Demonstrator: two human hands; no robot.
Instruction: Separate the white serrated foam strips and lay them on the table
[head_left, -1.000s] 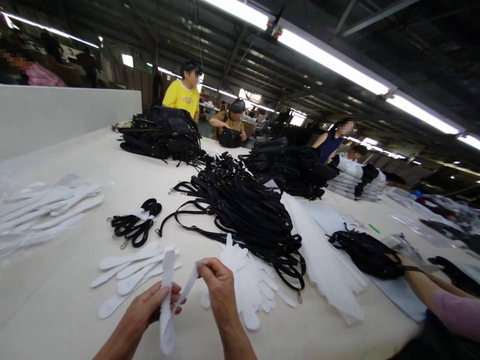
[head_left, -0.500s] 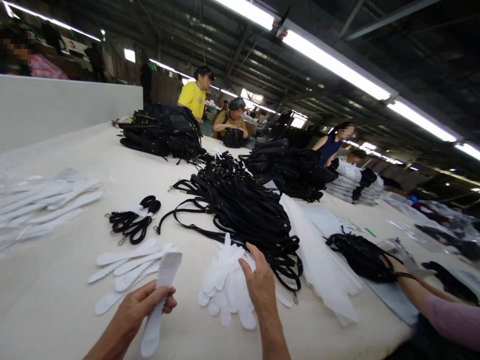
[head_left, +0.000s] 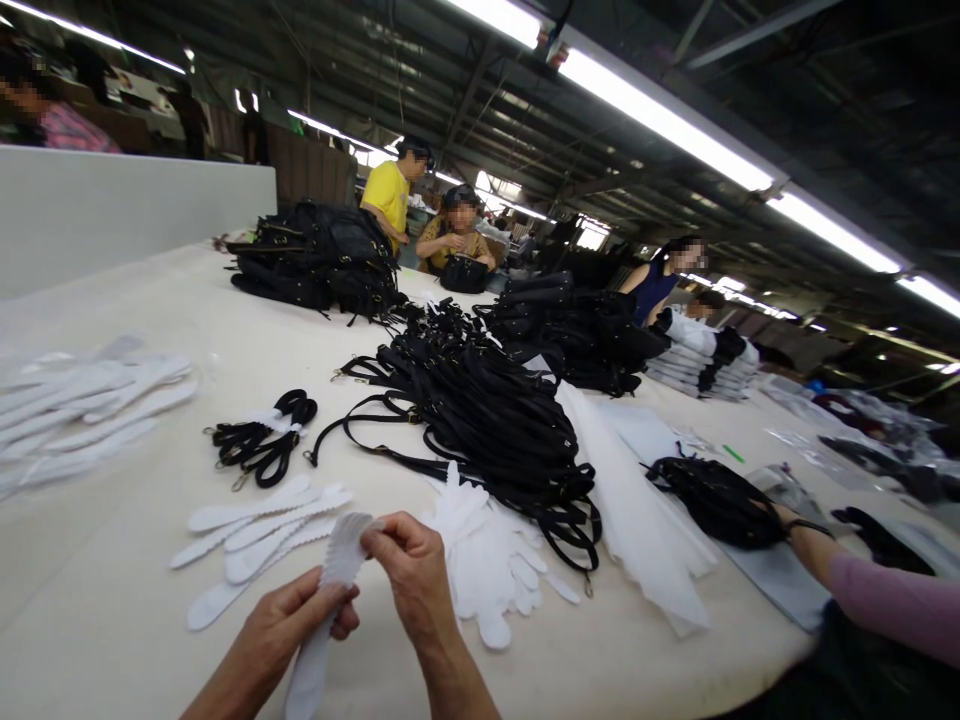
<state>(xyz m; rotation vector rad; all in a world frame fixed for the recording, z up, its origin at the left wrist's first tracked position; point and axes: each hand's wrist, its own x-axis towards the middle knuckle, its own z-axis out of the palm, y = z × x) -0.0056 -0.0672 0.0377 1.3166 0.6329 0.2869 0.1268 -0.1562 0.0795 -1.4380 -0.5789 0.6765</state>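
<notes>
My left hand [head_left: 300, 620] is closed round the middle of a stack of white scalloped strips [head_left: 346, 550], which stands tilted near the table's front edge. The thumb and fingers of my right hand [head_left: 412, 560] pinch the top end of this stack. Right of my hands lies a fanned pile of white strips [head_left: 487, 560]. More loose white strips [head_left: 255, 530] lie on the left, beyond my left hand. Behind them rests a black cord bundle [head_left: 266, 435] with a white band round it.
A large heap of black straps [head_left: 487, 410] covers the middle of the table [head_left: 97, 600]. Black bags [head_left: 322, 260] are piled behind. White sheets [head_left: 637, 510] lie at the right, near a co-worker's arm [head_left: 817, 555] at a black bag. Other people stand beyond.
My right hand has moved left from the fanned pile to the top of the held stack and closed on it. The fanned pile is spread more to the right.
</notes>
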